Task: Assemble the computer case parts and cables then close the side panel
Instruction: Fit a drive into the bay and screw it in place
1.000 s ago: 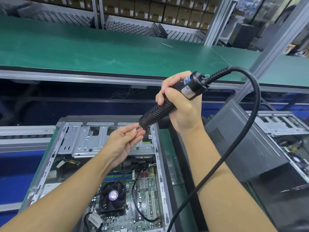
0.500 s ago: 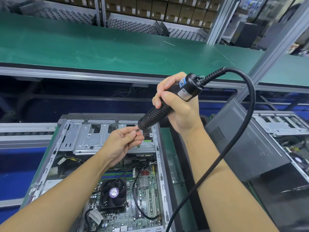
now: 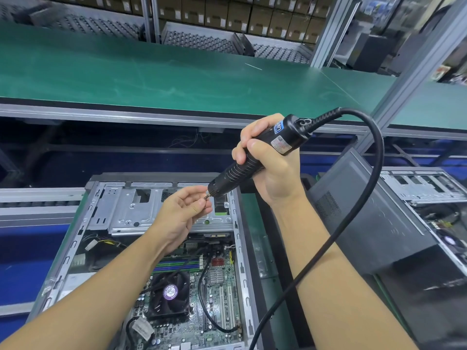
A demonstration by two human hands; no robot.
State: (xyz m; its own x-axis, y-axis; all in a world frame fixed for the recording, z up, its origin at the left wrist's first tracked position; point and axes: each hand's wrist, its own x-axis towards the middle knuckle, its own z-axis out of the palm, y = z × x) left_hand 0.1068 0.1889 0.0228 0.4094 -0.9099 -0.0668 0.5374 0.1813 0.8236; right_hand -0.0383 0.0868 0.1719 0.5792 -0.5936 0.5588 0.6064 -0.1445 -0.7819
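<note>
Reaching down from above, the open computer case gives free room over its motherboard, except where the CPU fan and a looped black cable rise. The drive cage roofs the far end. The cord of the electric screwdriver arcs across the right side, near a dark grey closed case.

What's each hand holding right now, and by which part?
The right hand grips the electric screwdriver around its ribbed body. The left hand pinches at the tip of its bit; any screw there is too small to tell.
</note>
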